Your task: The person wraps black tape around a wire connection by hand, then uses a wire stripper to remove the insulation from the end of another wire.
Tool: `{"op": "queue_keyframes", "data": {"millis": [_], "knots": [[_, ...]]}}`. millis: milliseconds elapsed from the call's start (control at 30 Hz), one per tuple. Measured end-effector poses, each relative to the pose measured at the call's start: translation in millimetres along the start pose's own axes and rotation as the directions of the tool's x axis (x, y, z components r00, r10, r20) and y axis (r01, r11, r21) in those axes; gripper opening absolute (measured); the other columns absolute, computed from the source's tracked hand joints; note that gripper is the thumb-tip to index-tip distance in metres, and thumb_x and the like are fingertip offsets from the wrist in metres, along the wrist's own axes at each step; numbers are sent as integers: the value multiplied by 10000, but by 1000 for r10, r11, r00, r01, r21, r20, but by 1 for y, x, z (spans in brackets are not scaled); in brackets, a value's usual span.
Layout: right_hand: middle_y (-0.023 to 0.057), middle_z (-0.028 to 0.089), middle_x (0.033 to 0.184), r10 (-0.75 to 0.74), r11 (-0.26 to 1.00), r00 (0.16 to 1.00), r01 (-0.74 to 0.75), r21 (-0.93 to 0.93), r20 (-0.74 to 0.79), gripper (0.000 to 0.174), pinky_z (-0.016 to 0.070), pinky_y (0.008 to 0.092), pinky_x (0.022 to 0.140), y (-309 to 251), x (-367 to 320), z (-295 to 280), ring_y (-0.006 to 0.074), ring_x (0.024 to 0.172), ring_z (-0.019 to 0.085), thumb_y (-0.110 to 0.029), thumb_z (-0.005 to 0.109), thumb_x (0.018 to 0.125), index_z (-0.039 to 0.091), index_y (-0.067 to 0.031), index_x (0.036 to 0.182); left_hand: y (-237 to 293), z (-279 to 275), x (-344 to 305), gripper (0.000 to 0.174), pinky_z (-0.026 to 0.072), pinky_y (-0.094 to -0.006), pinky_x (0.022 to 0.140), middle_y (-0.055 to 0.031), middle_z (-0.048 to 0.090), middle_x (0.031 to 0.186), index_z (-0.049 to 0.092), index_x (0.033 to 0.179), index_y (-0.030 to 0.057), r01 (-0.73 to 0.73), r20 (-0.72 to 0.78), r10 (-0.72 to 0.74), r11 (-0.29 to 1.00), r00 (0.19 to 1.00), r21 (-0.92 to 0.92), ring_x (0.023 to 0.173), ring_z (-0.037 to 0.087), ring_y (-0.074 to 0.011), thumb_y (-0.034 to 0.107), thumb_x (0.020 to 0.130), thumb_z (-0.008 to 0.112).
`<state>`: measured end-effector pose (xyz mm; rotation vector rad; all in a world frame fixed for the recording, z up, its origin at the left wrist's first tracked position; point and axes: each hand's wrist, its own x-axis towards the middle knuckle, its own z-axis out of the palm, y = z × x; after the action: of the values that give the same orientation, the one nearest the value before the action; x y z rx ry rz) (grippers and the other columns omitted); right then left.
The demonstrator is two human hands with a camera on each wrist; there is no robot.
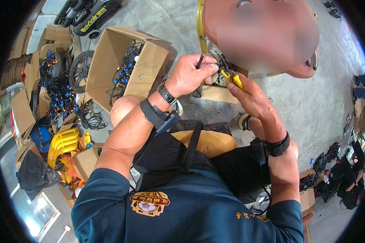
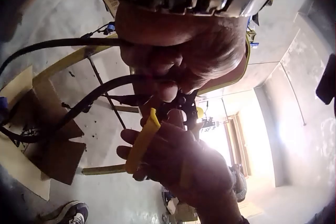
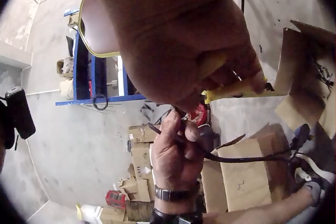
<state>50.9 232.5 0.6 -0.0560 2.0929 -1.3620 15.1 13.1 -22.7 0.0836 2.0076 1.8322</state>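
My left hand (image 1: 192, 75), with a watch on its wrist, pinches a black cable (image 2: 97, 92) between thumb and fingers. That cable loops away from the hand in the left wrist view and runs off to the side in the right wrist view. The right hand (image 1: 251, 97) grips pliers (image 1: 236, 79) by their yellow handles. Their dark jaws point at the left fingertips, where the cable's end is partly hidden by the fingers. Both hands meet in front of the body, over a small open carton (image 1: 219, 93) on the floor.
A large carton (image 1: 154, 60) holding bundled cables stands left of the hands. Beyond it lie a heap of wire harnesses (image 1: 61, 93) and a wheel (image 1: 81, 71). A brown padded chair (image 1: 211, 24) is ahead. Black parts (image 1: 332, 170) lie on the right.
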Motion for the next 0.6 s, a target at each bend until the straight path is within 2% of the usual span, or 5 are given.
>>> {"op": "queue_keyframes", "data": {"millis": [67,167,333,467,600], "knots": [[173,618,889,-13,1000,1000,13,-27,-10,458,465,374,773,1,0,0,247,817,574,-257,535,985,480,27,1340,1,-1,0,189,478,-218,592,4,630,746,678,1033,-34,10,6,-10,1000,1000,23,635,573,-61,114,915,678],[218,632,916,-27,997,1000,27,-68,-6,455,470,395,793,1,1,0,302,852,609,-247,532,983,479,33,1337,2,1,-2,176,470,-225,577,27,612,687,702,991,-8,13,-2,-13,1000,1000,-17,627,575,-49,145,906,679],[282,634,938,-39,989,999,41,-142,16,459,475,429,809,-1,0,-1,380,903,634,-251,530,982,465,47,1324,5,-1,-1,153,441,-224,560,40,592,681,704,958,1,23,25,-25,998,999,59,612,526,-40,142,910,671],[308,623,938,-39,990,999,39,-132,3,450,477,447,800,-1,0,4,419,906,627,-262,541,977,452,59,1279,9,-3,-2,150,416,-229,544,45,578,662,704,920,11,22,27,-25,996,999,88,606,493,-34,158,910,672],[307,614,910,-63,994,998,62,-86,-18,415,475,452,775,17,5,15,437,876,616,-260,554,972,460,65,1213,-1,-5,-1,163,413,-242,533,43,565,639,702,912,9,11,22,-15,981,1000,194,597,491,-40,169,913,669]]}}
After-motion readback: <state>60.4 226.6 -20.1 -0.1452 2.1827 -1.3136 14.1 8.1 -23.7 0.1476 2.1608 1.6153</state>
